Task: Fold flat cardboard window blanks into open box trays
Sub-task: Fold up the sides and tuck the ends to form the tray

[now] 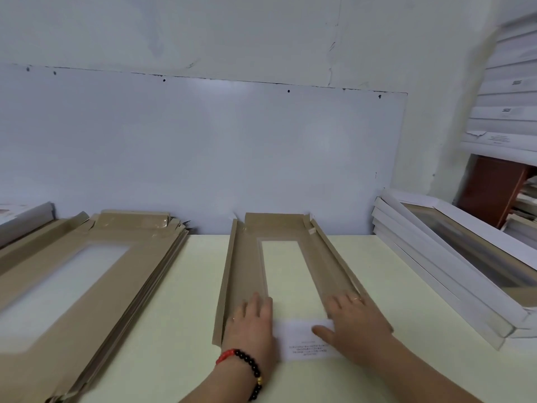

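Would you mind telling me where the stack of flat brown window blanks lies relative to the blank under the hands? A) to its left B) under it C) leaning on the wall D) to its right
A: the stack of flat blanks lies left of the blank that the left hand and right hand press on.

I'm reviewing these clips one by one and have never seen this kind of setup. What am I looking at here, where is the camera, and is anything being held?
There is no machine: a person works with bare hands, and the single picture comes from a camera worn on their head, looking forward and down. On the pale table lies a cardboard window blank with its long side flaps already raised. The left hand, which wears a bead bracelet, and the right hand both press flat on its near end, fingers straight, beside a white printed label. Nothing is gripped. A stack of flat blanks waits at left; white finished boxes are piled at right.
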Demonstrator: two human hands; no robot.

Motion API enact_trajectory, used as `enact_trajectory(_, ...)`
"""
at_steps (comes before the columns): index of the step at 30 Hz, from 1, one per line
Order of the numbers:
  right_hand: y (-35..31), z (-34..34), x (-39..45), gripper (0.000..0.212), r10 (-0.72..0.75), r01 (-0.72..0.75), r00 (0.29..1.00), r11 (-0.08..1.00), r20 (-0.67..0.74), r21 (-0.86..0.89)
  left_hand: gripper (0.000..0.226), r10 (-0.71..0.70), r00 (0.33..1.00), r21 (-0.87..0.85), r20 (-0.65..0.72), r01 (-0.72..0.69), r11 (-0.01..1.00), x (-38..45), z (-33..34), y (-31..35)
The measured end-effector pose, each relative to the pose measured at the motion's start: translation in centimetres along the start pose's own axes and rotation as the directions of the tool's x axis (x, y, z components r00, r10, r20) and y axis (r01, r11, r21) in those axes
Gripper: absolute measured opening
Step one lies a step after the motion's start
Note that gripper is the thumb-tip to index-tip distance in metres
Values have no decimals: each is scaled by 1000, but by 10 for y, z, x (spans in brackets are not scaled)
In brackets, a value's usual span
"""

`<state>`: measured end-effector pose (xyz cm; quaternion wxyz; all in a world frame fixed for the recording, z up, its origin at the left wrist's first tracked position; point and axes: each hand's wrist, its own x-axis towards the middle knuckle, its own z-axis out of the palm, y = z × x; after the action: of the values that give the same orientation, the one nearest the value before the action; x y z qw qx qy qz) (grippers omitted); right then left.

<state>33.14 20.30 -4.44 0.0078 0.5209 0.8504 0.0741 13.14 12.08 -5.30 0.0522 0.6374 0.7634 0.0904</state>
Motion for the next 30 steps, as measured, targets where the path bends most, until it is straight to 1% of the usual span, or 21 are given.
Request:
enact_trajectory(1, -8, 4, 1, 72, -14, 13, 1000, 999, -16, -33, 66, 22, 1000, 40, 10, -22, 999, 1, 3, 5)
enact_trajectory(2, -18, 7, 3, 67, -22, 22, 1000, 1000, -21, -20, 64, 42, 999, 56, 21, -43, 997, 3, 8, 11)
enact_trajectory(5, -48, 15, 8, 57, -30, 27, 999, 981, 12, 193, 62, 61, 997, -13, 35, -61, 998, 9, 22, 30)
enact_trajectory(7, -61, 21, 12, 55, -65, 54, 997, 961, 31, 271, 65, 42, 998, -59, 45, -39, 998, 12, 31, 35)
enact_trajectory(9, -62, 27, 12, 54, -109, 93, 993, 958, 44, 272, 65, 31, 996, -25, 86, -29, 999, 15, 38, 31)
enact_trajectory(12, -46, 33, 10, 55, -151, 132, 985, 970, 79, 203, 69, -5, 987, 69, 159, -6, 998, 20, 37, 20)
enact_trajectory(15, -26, 36, 9, 56, -87, 67, 990, 981, 107, 181, 74, -64, 985, 152, 163, 39, 988, 24, 29, 8)
enact_trajectory(19, 0, 41, 6, 55, 18, -28, 998, 988, 63, 153, 68, -98, 986, 219, 136, 67, 974, 28, 16, -8)
enact_trajectory(22, 14, 41, 3, 54, 41, -47, 998, 980, 38, 194, 67, -123, 981, 260, 153, 80, 962, 30, 11, -16)
enact_trajectory(24, 17, 41, 3, 53, 51, -17, 991, 965, -125, 263, 62, -119, 985, 260, 127, 82, 962, 30, 13, -18)
enact_trajectory(25, 18, 41, 4, 52, 88, -29, 979, 953, -186, 301, 58, -105, 989, 249, 102, 77, 966, 29, 14, -18)
enact_trajectory(26, 21, 40, 4, 48, 142, -74, 977, 926, -160, 370, 56, -80, 994, 230, 77, 61, 971, 28, 14, -19)
enact_trajectory(28, 25, 37, 4, 45, 229, -196, 973, 828, 3, 526, 50, -12, 999, 156, 31, 7, 988, 27, 17, -23)
enact_trajectory(29, 29, 37, 4, 46, 252, -221, 967, 769, 34, 600, 45, 16, 1000, 99, -3, -16, 995, 27, 18, -25)
enact_trajectory(30, 33, 35, 5, 48, 264, -221, 964, 718, 36, 660, 43, 27, 999, 33, -30, -26, 999, 27, 17, -28)
